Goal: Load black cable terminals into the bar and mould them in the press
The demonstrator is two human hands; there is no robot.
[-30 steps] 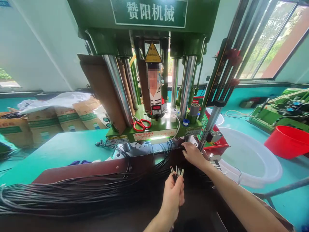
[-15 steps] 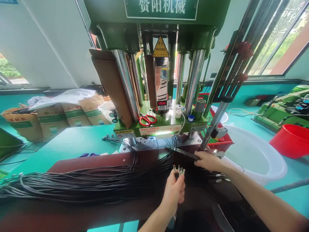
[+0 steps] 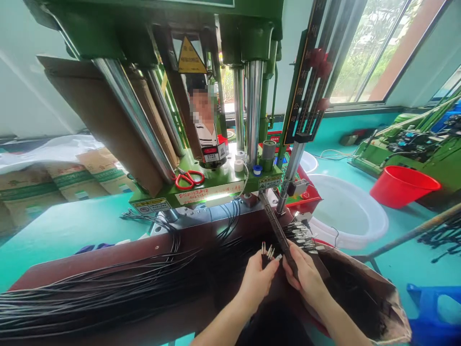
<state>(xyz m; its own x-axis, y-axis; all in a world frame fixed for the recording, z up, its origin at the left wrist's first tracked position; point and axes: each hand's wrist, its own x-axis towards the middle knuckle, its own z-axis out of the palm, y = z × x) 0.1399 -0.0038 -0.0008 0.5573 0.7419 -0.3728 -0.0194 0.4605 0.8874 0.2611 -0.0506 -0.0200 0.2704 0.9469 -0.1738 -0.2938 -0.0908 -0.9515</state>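
My left hand (image 3: 254, 282) is closed around a small bunch of cable ends (image 3: 267, 250), their bare metal tips sticking up above the thumb. Just to its right, my right hand (image 3: 306, 275) grips the near end of a long, dark slotted metal bar (image 3: 275, 221). The bar slants away from me, its far end close to the green press (image 3: 223, 190). Many black cables (image 3: 90, 283) stretch across the brown tabletop on the left. Beyond my right hand lies a row of cables with metal connectors (image 3: 300, 234).
Red-handled scissors (image 3: 189, 179) rest on the press bed beside white spools (image 3: 238, 166). An open sack (image 3: 391, 307) stands at the right. Farther off are a white tub (image 3: 374, 230), a red bucket (image 3: 403, 187) and a blue stool (image 3: 435, 312).
The view has turned right. My right hand has drawn the slotted bar towards me and swung it to point away, near my left hand, which still holds the cable ends.
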